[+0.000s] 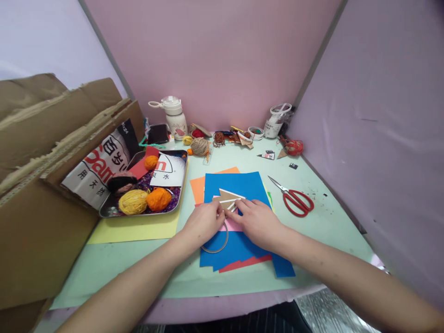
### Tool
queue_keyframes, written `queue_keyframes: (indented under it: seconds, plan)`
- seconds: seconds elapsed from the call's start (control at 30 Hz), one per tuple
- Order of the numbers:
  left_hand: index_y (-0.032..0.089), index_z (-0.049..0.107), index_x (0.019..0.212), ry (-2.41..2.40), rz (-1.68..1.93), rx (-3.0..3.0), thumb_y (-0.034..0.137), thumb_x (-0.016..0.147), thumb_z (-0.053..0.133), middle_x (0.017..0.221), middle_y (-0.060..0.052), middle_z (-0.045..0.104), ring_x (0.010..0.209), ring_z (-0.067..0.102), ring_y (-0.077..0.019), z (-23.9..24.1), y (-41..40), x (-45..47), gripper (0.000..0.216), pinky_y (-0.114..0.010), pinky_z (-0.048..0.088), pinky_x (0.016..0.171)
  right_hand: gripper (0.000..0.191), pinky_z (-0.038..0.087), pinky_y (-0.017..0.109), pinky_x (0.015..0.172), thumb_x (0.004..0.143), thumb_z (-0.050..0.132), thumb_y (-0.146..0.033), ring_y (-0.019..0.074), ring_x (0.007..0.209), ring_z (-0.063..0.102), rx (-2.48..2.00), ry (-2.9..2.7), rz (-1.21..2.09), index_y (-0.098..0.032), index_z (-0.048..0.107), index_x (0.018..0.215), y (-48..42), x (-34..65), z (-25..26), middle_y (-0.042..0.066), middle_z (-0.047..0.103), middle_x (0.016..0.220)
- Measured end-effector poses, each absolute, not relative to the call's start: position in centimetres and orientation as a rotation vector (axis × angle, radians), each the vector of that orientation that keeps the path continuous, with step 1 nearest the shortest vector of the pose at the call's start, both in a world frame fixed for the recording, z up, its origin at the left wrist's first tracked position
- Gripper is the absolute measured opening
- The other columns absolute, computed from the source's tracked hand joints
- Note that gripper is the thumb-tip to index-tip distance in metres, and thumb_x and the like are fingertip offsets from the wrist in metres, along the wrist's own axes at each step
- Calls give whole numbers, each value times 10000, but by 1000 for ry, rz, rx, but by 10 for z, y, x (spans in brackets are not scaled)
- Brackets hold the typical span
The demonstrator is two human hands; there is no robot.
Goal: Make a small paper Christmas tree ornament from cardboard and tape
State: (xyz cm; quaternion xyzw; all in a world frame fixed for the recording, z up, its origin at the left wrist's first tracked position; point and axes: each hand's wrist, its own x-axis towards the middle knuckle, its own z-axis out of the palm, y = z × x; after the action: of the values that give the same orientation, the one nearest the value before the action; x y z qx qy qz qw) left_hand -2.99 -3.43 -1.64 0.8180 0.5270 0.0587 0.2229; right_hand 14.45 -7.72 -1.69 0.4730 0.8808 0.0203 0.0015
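Note:
My left hand (205, 221) is closed in a pinch at a thin roll of tape (215, 252), whose ring shows below and beside my fingers. My right hand (258, 222) lies with fingers stretched out over a brown cardboard piece (226, 196), pressing it down. White strips of tape (227, 201) run along that cardboard, which has pointed corners. A bit of pink paper (233, 225) shows between my hands. Everything rests on blue paper (232, 180), stacked over orange paper (197, 187) and red paper (244, 264). My fingertips nearly meet, and the tape between them is partly hidden.
Red-handled scissors (299, 203) lie right of the paper. At left, a metal tray (183, 185) holds yarn balls and cardboard, beside large cardboard sheets (45, 231). A white bottle (176, 120), yarn (200, 147) and a plastic cup (274, 124) stand along the back.

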Motion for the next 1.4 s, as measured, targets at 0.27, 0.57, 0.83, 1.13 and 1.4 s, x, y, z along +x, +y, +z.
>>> queue_keyframes:
  seconds: [0.27, 0.57, 0.83, 1.13, 1.4]
  plan:
    - [196, 563, 773, 1445, 180, 2221, 287, 840, 444, 766, -51, 671, 661, 600, -176, -14, -35, -33, 164, -253, 330, 536, 347, 434, 359, 843, 887, 409, -231, 246, 1071, 528, 2186, 2591, 49, -177, 502, 1217, -76, 220, -3, 128, 541, 1200]
    - [203, 547, 766, 1426, 246, 2216, 297, 822, 453, 734, -35, 654, 648, 573, -174, -14, -35, -34, 144, -253, 313, 531, 240, 337, 290, 578, 851, 434, -310, 226, 752, 558, 2323, 1963, -156, -149, 604, 799, -72, 266, -15, 114, 581, 837]
    - [195, 569, 790, 1431, 245, 2218, 333, 835, 441, 764, -47, 663, 663, 582, -176, -14, -33, -38, 194, -257, 323, 538, 189, 335, 273, 569, 805, 479, -293, 217, 742, 575, 2344, 1895, -207, -142, 587, 838, -68, 279, -10, 136, 595, 894]
    - [201, 584, 784, 1436, 229, 2215, 313, 830, 444, 760, -44, 674, 663, 586, -179, -14, -34, -37, 185, -254, 325, 540, 210, 316, 266, 510, 754, 509, -349, 203, 634, 571, 2457, 1839, -274, -161, 555, 835, -74, 276, -7, 100, 639, 775]
    - [196, 567, 751, 1432, 221, 2207, 330, 832, 439, 740, -47, 658, 656, 570, -175, -10, -34, -36, 203, -256, 310, 534, 362, 448, 269, 640, 829, 495, -437, 183, 782, 612, 2387, 2413, -560, -212, 489, 1113, -111, 231, 12, 65, 651, 959]
